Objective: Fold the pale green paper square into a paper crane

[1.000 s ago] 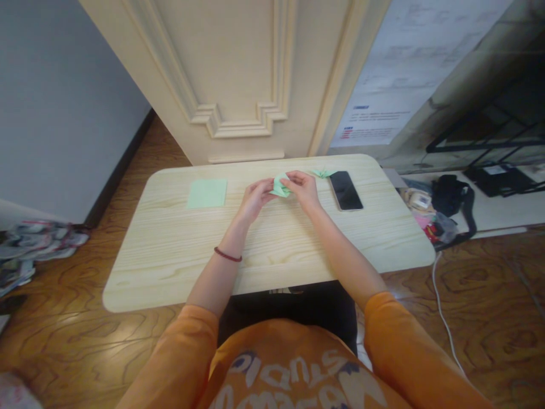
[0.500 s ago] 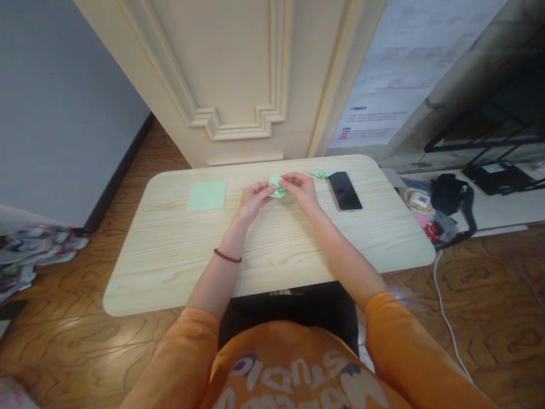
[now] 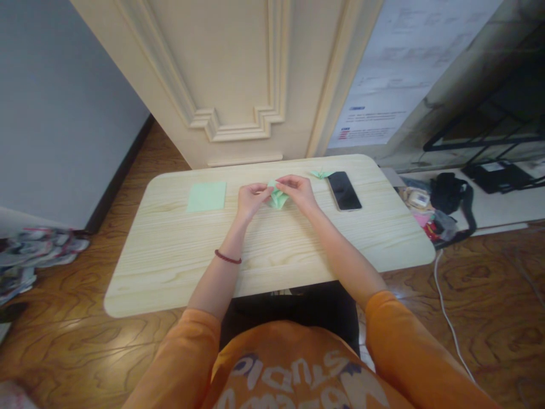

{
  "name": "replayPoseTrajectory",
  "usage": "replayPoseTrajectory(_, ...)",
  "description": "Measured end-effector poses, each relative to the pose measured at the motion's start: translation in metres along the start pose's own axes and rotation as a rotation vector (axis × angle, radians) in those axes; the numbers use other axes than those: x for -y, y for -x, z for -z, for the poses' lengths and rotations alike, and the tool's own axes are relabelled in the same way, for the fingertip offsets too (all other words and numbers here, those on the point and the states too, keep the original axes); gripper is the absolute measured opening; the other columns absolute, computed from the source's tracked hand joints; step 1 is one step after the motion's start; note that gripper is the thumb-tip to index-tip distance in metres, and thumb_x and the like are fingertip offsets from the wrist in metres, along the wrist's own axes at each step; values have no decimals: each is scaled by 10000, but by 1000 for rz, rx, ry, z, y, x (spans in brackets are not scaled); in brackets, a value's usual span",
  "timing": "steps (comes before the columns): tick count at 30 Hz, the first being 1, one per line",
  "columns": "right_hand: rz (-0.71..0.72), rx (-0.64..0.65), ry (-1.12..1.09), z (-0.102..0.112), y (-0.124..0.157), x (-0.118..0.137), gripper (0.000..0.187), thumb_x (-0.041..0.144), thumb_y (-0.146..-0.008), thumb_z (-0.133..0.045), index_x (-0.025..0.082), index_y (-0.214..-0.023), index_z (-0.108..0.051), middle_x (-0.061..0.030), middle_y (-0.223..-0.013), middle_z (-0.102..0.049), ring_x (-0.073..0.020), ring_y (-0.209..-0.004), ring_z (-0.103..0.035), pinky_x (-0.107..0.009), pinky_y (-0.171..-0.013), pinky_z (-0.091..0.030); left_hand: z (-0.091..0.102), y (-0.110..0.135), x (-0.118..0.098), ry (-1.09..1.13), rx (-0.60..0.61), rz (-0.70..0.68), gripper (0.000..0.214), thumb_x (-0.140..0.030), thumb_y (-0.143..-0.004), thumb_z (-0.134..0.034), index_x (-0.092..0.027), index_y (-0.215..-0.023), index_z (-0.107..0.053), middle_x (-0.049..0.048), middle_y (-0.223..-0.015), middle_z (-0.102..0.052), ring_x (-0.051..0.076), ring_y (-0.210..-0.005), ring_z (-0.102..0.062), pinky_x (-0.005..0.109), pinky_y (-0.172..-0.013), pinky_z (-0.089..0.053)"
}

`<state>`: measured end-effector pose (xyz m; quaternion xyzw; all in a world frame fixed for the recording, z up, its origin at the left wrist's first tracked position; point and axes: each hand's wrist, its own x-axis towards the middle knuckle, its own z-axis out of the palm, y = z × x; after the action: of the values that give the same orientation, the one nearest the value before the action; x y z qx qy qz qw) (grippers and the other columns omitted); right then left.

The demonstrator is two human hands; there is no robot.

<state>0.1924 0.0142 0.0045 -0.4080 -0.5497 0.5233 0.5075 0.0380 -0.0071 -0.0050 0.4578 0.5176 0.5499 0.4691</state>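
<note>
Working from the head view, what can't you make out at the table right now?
Head view:
- Folded green paper: its middle and folds are hidden by the left hand and right hand.
- Small green paper piece by the phone: too small to make out its shape.
- Printed sheet on the wall: text too blurred to read.

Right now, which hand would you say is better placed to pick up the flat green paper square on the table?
Probably your left hand: the green square lies just to its side, while your right hand is farther off, beyond the folded paper that both hands are holding.
</note>
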Motion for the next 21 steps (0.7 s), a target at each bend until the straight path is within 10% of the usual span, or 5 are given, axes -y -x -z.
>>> replayPoseTrajectory(21,-69,16,-26,-6,0,-11,378,473,-612,-767,186,-857,-728,-23,-808,-728,-183,-764,-665,-308,-735,-526,-6,-2,6,-153,-203,-96,117,-226,-596,-703,-166,-696,-699,15,-648,-693,167,-627,-666,283,-645,-544)
